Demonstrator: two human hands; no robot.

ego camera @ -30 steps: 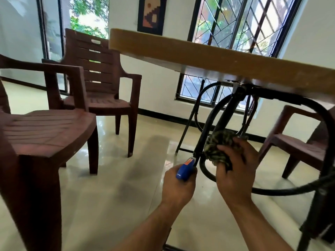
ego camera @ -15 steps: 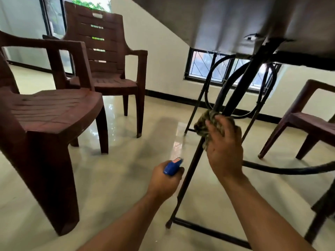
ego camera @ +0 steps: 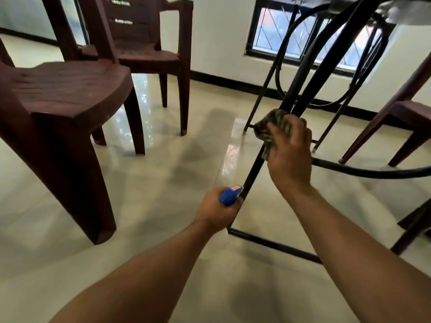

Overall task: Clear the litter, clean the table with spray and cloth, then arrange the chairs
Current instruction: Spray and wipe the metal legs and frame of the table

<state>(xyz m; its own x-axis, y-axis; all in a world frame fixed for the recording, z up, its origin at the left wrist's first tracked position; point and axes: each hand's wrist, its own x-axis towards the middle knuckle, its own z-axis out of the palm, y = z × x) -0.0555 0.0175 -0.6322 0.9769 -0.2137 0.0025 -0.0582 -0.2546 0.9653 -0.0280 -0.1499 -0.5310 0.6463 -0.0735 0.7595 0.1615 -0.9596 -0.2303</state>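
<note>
I am low beside the table, looking under its top. My right hand [ego camera: 289,155] holds a crumpled patterned cloth [ego camera: 274,127] against the slanted black metal table leg [ego camera: 300,99]. My left hand [ego camera: 218,207] grips a spray bottle, of which only the blue nozzle head [ego camera: 229,194] with a small orange tip shows; the bottle body is hidden by the hand. The nozzle sits close to the lower stretch of the same leg. The underside of the table top [ego camera: 401,10] fills the upper right corner.
Two dark brown plastic chairs stand at the left, one near [ego camera: 63,94] and one farther back [ego camera: 144,47]. A third brown chair [ego camera: 405,113] is at the right. Black curved frame bars [ego camera: 373,171] and a floor bar [ego camera: 275,244] cross the glossy tiled floor [ego camera: 163,171].
My view dropped from the table's edge to below the top. The right hand slid the cloth down the leg. The left hand with the spray bottle stayed low beside the leg.
</note>
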